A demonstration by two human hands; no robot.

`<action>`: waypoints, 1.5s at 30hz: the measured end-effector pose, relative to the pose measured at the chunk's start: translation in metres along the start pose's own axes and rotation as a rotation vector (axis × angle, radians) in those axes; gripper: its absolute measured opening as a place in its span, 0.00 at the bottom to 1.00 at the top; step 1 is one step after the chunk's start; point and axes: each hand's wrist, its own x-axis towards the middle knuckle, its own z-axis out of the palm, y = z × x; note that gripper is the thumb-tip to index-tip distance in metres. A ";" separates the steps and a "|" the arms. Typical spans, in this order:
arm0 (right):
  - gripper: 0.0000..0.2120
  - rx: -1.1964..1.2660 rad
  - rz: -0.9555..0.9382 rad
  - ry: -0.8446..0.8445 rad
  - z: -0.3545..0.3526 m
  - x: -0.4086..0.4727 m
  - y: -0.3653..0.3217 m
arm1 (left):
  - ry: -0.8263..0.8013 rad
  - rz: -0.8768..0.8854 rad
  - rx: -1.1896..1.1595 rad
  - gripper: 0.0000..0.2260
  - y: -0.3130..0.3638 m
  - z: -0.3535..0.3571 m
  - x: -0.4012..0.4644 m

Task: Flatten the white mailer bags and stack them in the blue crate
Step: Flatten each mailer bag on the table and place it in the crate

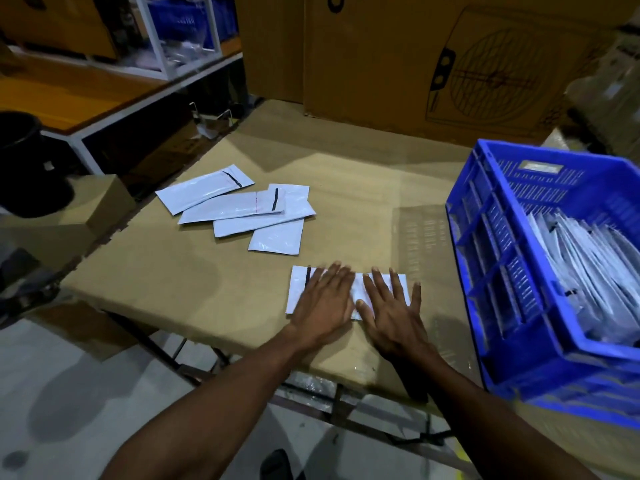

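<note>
One white mailer bag (298,284) with a black strip near its left end lies flat on the cardboard-covered table (207,278). My left hand (323,299) and my right hand (391,306) both press down on it with straight, spread fingers, side by side. Several more white mailer bags (239,211) lie fanned out and overlapping farther back on the left. The blue crate (491,258) stands at the right edge of the table and holds a stack of white mailer bags (585,268).
Large cardboard boxes (415,57) stand along the back of the table. A black bin (24,161) and a small cardboard box (100,202) are at the left. White metal shelving (173,46) is at the far left. The table's front edge drops to the grey floor.
</note>
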 end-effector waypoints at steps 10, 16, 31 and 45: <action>0.28 0.023 -0.033 -0.033 0.007 0.000 0.005 | -0.086 -0.109 0.064 0.25 -0.011 0.015 -0.009; 0.28 0.057 0.023 -0.019 0.002 0.002 -0.001 | -0.105 -0.211 0.022 0.34 -0.051 0.007 -0.033; 0.37 0.174 -0.142 -0.107 0.006 0.019 -0.024 | -0.147 -0.230 0.024 0.35 -0.056 0.005 -0.037; 0.33 -0.006 -0.440 -0.134 -0.017 0.016 0.015 | -0.160 -0.160 -0.011 0.34 -0.071 0.006 -0.032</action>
